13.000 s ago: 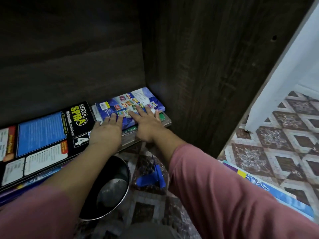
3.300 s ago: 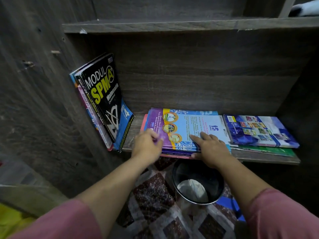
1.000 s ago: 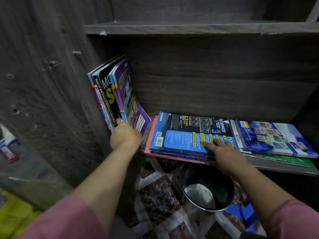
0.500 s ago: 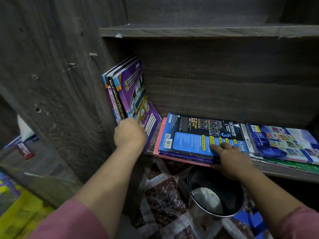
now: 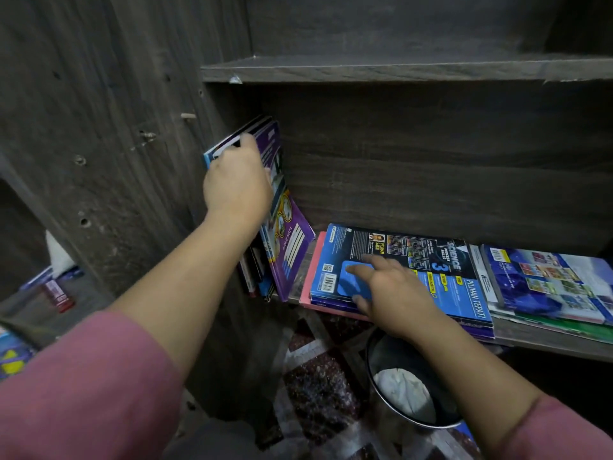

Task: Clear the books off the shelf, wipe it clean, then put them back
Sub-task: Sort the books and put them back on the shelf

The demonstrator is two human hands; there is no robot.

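The left hand (image 5: 237,184) grips the top of the leaning books (image 5: 285,247), which stand tilted against the left wall of the shelf (image 5: 547,346). The right hand (image 5: 394,290) lies on the flat pile (image 5: 431,260) in the middle of the shelf, fingers spread on its blue cover. Another pile (image 5: 547,280) lies just beside it on the right. Under the shelf sits a round bin (image 5: 391,356) with a white cloth (image 5: 403,390) inside.
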